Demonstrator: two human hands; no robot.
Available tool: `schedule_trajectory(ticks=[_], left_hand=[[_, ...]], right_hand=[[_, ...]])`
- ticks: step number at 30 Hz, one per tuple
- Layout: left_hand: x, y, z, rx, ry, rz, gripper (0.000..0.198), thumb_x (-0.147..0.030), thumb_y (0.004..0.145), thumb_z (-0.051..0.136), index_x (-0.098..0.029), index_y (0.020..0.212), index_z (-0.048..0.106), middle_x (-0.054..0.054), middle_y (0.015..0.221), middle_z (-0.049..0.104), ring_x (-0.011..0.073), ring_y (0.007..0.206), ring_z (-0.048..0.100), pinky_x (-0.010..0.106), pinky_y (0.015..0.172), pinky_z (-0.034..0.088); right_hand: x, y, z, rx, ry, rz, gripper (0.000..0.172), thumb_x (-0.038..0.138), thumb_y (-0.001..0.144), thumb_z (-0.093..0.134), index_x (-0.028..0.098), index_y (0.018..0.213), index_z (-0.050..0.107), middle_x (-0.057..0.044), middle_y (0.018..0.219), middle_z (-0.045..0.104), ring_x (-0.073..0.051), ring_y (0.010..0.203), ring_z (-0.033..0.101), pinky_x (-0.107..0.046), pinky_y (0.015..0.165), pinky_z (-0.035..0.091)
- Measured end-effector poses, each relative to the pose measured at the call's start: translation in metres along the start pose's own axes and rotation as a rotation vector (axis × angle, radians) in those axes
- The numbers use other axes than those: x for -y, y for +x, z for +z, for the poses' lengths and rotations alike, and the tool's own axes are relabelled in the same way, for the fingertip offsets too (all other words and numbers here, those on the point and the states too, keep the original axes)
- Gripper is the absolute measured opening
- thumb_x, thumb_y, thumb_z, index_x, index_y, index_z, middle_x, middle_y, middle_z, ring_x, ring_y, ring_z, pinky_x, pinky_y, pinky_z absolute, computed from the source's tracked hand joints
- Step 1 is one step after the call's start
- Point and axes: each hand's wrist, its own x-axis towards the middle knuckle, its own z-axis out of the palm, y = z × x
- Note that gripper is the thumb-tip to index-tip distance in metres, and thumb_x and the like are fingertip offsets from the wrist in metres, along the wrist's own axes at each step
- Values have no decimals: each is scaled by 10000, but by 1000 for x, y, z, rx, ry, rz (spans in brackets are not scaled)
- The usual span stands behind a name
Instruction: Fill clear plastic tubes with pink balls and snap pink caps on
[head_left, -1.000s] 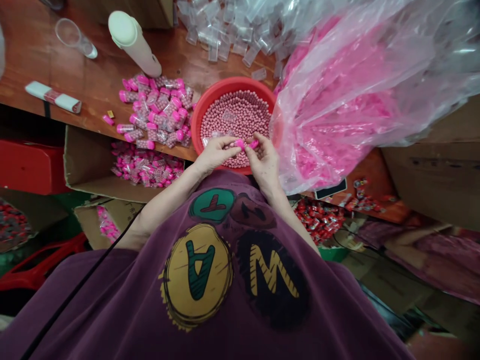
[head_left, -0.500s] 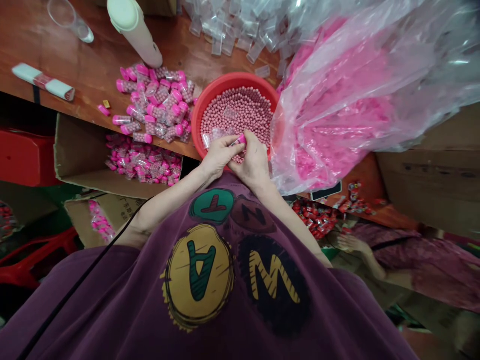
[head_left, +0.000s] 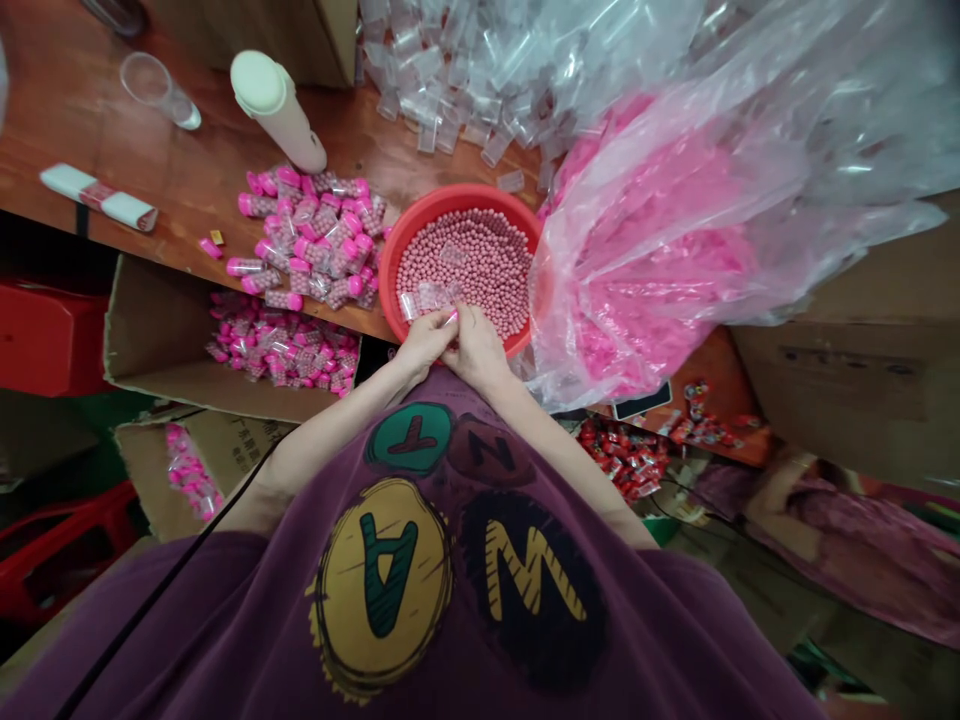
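Observation:
My left hand (head_left: 424, 342) and my right hand (head_left: 478, 348) meet over the near rim of a red basin (head_left: 390, 290). Between their fingertips is a small pink-capped tube (head_left: 451, 318), mostly covered by the fingers. Both hands are closed on it. Small pink beads (head_left: 499, 260) fill the basin, and a few clear empty tubes (head_left: 429, 296) lie on them beside my left hand. To the left, a pile of filled tubes with pink caps (head_left: 315, 235) rests on the wooden table.
A plastic bag of pink caps (head_left: 652, 250) overlaps the basin's right rim. Clear tubes (head_left: 450, 80) are heaped behind. A cardboard box (head_left: 150, 330) at left holds more filled tubes. A pale bottle (head_left: 281, 115) stands at the back. Another person's arm (head_left: 780, 510) shows at lower right.
The view has shifted, so the table and basin appear lower. My hands have drawn closer together around the pink-capped tube, which is now more hidden. The other person's arm has moved.

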Motion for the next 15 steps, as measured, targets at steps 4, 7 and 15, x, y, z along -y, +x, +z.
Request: schedule_trajectory(ticks=[4,7,15], left_hand=[[2,-3,-27,-50,19,-28,255,-316,746,920,-152,747,724,-35,667,641,111,685,549,220,677,433],[1,-5,-47,-106,37,-15,198,-267,695,880,-152,739,725,-35,665,644,109,670,550,219,659,424],[18,-5,-109,-482,-59,62,320,-426,780,801,-170,951,715,-14,742,694,120,634,601,259,662,504]], right_hand=[[14,11,5,81,21,-91,616,242,928,805,81,1485,594,-249,1354,714,-415,1298,682,-607,1144,589],[30,19,12,148,10,-154,523,257,935,821,73,1394,648,-243,1314,721,-405,1283,684,-583,1140,579],[4,89,8,143,181,-242,849,311,969,806,89,1697,429,-263,1720,510,-376,1614,494,-556,1371,418]])
